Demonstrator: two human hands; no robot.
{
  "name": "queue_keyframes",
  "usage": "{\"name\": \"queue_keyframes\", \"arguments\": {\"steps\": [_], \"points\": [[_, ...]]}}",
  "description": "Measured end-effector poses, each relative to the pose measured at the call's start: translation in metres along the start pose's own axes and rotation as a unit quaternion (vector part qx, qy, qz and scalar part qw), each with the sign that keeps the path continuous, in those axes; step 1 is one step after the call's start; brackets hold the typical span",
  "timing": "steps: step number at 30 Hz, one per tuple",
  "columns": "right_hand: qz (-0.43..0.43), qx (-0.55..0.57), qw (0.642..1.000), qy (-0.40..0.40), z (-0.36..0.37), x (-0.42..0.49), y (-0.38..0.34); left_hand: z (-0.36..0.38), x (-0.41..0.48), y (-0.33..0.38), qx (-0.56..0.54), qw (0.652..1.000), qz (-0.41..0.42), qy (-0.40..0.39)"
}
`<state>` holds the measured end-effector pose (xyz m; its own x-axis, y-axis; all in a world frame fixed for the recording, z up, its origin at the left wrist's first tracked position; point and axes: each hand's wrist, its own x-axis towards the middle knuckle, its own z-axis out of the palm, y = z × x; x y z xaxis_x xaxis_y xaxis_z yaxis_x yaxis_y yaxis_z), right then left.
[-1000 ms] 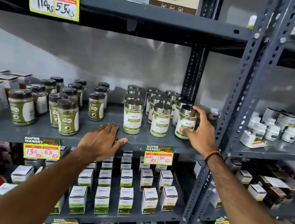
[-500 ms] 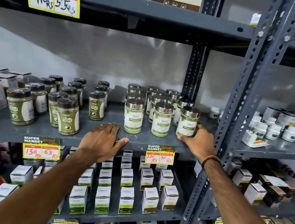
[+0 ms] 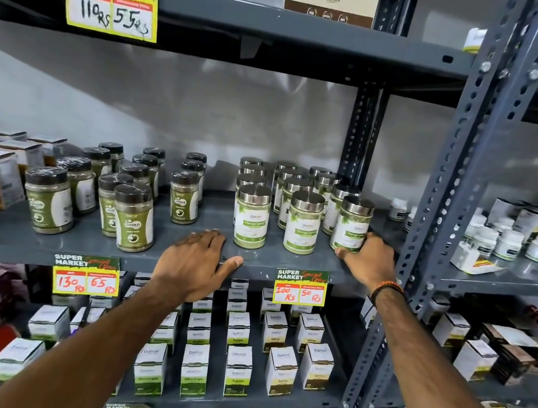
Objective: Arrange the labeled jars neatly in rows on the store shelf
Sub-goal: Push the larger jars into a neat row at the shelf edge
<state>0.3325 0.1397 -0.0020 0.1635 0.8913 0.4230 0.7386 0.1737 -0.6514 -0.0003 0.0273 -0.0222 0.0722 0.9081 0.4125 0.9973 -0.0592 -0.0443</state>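
Steel-lidded jars, white-and-green labels facing out, stand upright in three rows running front to back on the right part of the grey metal shelf. Front right jar: cylindrical, clear wall, pale green powder inside, long axis vertical. Right hand cups its base from the right, fingers curled round the bottom edge; beaded band on the wrist. Left hand lies flat on the shelf's front lip, fingers spread, holding nothing. To the left, black-lidded olive-label jars in looser rows. Red-and-yellow price tag on the lip. Small white cartons on the shelf below. Perforated steel upright; grey wall behind.
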Motion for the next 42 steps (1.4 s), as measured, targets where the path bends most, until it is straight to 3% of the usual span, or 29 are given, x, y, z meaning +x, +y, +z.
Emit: {"name": "queue_keyframes", "arguments": {"steps": [20,26,32,42], "points": [[0.015,0.005,1.000,0.010,-0.001,-0.012,-0.003,-0.005,-0.003,0.002,-0.008,1.000,0.000,-0.003],[0.013,0.009,0.997,0.070,-0.017,-0.039,-0.004,-0.011,-0.010,0.003,-0.021,0.999,0.020,-0.017],[-0.101,0.060,0.986,0.115,-0.024,-0.088,-0.050,-0.044,-0.029,0.007,-0.023,0.997,0.058,0.036],[-0.246,0.167,0.955,0.020,0.032,-0.132,-0.196,-0.145,-0.071,-0.079,0.016,0.991,0.022,0.129]]}}
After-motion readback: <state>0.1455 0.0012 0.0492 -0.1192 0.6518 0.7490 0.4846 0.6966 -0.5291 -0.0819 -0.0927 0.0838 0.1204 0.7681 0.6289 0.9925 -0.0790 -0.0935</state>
